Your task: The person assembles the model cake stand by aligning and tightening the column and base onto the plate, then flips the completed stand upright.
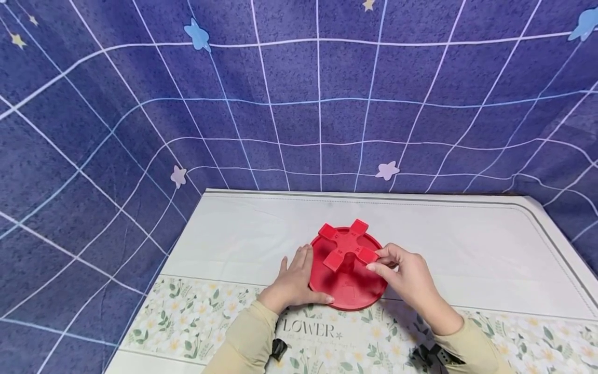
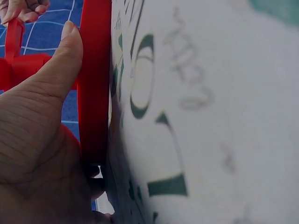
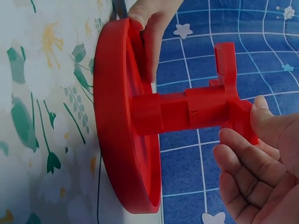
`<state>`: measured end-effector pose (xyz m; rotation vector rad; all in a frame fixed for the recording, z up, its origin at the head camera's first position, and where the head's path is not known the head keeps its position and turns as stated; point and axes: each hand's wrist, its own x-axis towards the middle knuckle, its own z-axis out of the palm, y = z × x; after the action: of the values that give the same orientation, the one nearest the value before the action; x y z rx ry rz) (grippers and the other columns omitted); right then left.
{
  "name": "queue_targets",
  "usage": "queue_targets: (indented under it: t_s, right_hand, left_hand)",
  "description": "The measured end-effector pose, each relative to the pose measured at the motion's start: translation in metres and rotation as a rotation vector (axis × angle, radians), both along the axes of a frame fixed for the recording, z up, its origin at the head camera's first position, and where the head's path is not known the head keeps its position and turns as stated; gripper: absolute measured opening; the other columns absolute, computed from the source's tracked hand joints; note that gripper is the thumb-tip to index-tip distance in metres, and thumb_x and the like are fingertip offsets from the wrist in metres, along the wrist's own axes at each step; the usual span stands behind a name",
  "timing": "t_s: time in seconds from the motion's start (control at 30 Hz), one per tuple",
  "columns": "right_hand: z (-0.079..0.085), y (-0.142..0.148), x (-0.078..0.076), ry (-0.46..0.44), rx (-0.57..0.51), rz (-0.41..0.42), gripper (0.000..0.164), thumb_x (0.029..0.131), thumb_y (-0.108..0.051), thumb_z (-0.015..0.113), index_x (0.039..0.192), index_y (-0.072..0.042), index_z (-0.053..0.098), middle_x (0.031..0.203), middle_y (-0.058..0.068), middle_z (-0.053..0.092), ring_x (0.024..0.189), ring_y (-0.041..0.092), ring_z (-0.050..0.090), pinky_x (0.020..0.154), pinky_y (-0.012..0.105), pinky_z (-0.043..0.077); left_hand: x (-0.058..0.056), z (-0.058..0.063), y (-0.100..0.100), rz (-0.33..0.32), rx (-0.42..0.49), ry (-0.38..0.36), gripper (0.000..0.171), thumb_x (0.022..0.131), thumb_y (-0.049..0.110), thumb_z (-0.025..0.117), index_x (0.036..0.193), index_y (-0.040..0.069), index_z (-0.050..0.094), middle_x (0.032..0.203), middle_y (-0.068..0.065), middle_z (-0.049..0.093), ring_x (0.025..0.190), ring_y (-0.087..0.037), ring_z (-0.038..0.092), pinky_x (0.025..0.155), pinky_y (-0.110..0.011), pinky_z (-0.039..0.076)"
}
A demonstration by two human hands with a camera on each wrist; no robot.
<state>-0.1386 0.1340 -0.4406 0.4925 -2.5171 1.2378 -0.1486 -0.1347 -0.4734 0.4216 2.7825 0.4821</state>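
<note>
A round red dish-like base (image 1: 352,297) with a raised rim lies on the table. From its middle rises a red post (image 3: 175,112), topped by a red four-armed cross piece (image 1: 348,241) with small markings on its arms. My left hand (image 1: 293,283) holds the base at its left edge, thumb over the front rim and fingers along the side. In the left wrist view the thumb (image 2: 67,60) lies across the rim. My right hand (image 1: 406,272) pinches the near right arm of the cross between thumb and fingers; the right wrist view shows the other fingers loosely bent below.
A white table cover (image 1: 252,218) with a floral printed band (image 1: 205,311) lies under the base. Behind and to the left hangs a blue curtain (image 1: 289,119) with grid lines and stars. Dark straps (image 1: 279,349) sit at both wrists.
</note>
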Motion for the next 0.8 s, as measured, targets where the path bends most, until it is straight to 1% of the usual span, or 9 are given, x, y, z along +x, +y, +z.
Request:
queue_targets:
  t_s: [0.17,0.33,0.53,0.63,0.8]
  right_hand:
    - [0.0002,0.0,-0.0009,0.021,0.015,0.004,0.023,0.071,-0.011,0.087,0.085,-0.013,0.068,0.075,-0.012,0.07,0.064,0.004,0.063,0.054,0.024,0.049]
    - [0.0008,0.0001,-0.0005,0.016,0.031,-0.008,0.023,0.071,-0.011,0.087,0.084,-0.014,0.068,0.074,-0.012,0.069,0.065,0.005,0.064,0.055,0.024,0.05]
    - [0.0007,0.0001,0.0006,0.013,0.04,-0.016,0.024,0.071,-0.012,0.087,0.085,-0.014,0.068,0.077,-0.01,0.071,0.067,0.007,0.066,0.057,0.025,0.051]
    - [-0.0002,0.0006,0.0,0.013,0.033,-0.005,0.024,0.072,-0.012,0.086,0.087,-0.014,0.067,0.079,-0.009,0.072,0.068,0.007,0.067,0.059,0.027,0.053]
    - [-0.0056,0.0069,-0.0045,0.049,0.034,0.042,0.027,0.073,-0.016,0.086,0.093,-0.015,0.068,0.086,-0.006,0.072,0.071,0.008,0.065,0.064,0.032,0.055]
  left_hand:
    - [0.0007,-0.0026,0.0001,0.005,0.013,-0.001,0.128,0.071,0.071,0.071,0.156,0.0,0.006,0.163,-0.012,0.006,0.149,-0.029,0.003,0.115,-0.059,0.002]
    - [0.0006,-0.0047,0.0005,0.001,0.009,0.003,0.129,0.071,0.071,0.07,0.155,0.0,0.005,0.163,-0.012,0.005,0.149,-0.03,0.003,0.115,-0.059,0.002]
    - [-0.0002,-0.0034,0.0007,-0.002,0.006,0.0,0.13,0.07,0.073,0.07,0.156,0.001,0.005,0.163,-0.012,0.004,0.149,-0.029,0.003,0.115,-0.059,0.002]
    - [0.0002,-0.0025,-0.0001,-0.005,0.004,-0.001,0.13,0.07,0.074,0.069,0.156,0.001,0.004,0.163,-0.012,0.004,0.149,-0.029,0.002,0.115,-0.058,0.002]
    - [0.0011,0.0015,-0.0022,-0.019,0.004,0.01,0.129,0.069,0.073,0.07,0.156,0.002,0.006,0.163,-0.012,0.006,0.149,-0.03,0.004,0.115,-0.058,0.005]
